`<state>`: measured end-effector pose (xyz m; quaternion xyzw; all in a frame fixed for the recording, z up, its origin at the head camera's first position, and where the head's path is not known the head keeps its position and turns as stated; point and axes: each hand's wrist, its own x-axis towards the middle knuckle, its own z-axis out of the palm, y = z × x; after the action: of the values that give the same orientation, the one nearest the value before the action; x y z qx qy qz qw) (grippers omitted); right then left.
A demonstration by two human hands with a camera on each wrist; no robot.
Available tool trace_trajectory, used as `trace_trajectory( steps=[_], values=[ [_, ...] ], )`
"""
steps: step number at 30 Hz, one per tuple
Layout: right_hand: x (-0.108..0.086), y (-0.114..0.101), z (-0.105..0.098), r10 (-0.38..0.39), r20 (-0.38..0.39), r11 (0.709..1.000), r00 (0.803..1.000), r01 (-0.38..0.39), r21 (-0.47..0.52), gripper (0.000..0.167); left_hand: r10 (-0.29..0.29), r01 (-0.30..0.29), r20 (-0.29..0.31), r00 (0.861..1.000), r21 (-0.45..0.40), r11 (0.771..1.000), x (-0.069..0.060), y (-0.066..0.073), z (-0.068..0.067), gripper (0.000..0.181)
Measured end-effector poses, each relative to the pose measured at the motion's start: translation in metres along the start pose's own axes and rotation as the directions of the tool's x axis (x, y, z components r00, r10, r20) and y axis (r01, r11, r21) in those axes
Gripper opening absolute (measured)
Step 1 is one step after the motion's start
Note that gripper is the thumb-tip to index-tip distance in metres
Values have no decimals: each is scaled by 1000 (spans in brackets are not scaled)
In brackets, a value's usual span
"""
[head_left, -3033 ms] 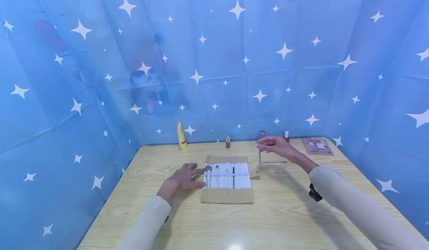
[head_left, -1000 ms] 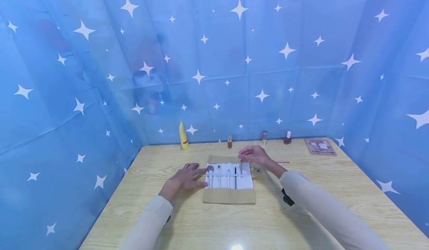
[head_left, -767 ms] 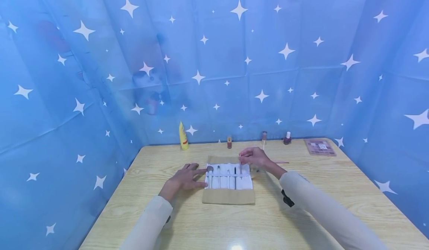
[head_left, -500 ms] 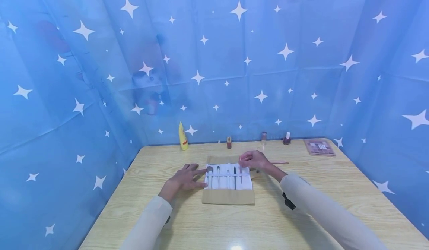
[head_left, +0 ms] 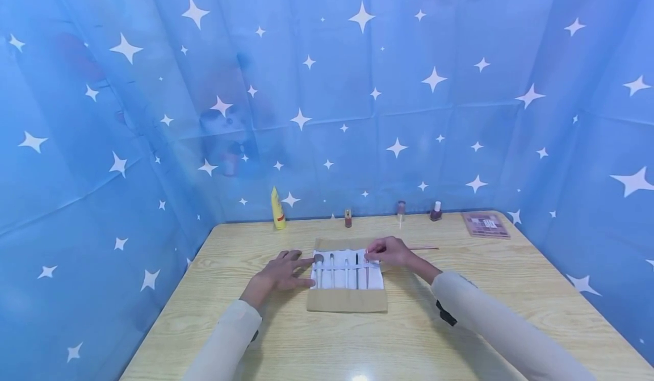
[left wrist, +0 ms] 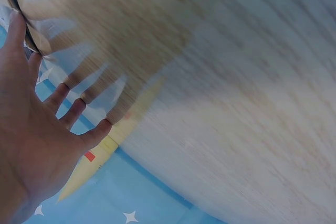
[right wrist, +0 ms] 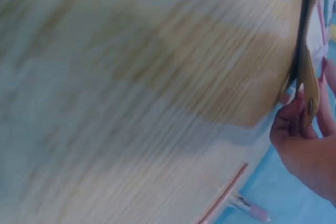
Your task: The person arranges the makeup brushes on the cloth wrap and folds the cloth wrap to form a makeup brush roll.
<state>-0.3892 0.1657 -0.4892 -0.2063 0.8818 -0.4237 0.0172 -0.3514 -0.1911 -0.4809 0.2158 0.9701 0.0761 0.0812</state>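
Head view, yellow tube, dark bottle, palette beyond brush roll

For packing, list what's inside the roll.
Large brush, three slim tools, pink stick pinched by the right hand. Band and hand cover parts; anything under the front flap is hidden.

The table looks like glossy wood, the brush roll's lining like matt cloth.
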Motion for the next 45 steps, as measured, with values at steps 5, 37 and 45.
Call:
trace_trajectory(
  steps=[5,37,45],
  values=[
    [-5,0,0,-77,28,997,997,77,-10,15,6,-6,-2,1000,4,1000,-1,0,0,75],
    [-16,11,-11,-111,138,994,984,110,20,21,-2,2,-10,1000,15,1000,-2,-1,3,75],
    [-21,14,-26,-136,96,990,986,139,-30,20,13,-13,-18,1000,8,1000,0,-1,2,75]
  ],
)
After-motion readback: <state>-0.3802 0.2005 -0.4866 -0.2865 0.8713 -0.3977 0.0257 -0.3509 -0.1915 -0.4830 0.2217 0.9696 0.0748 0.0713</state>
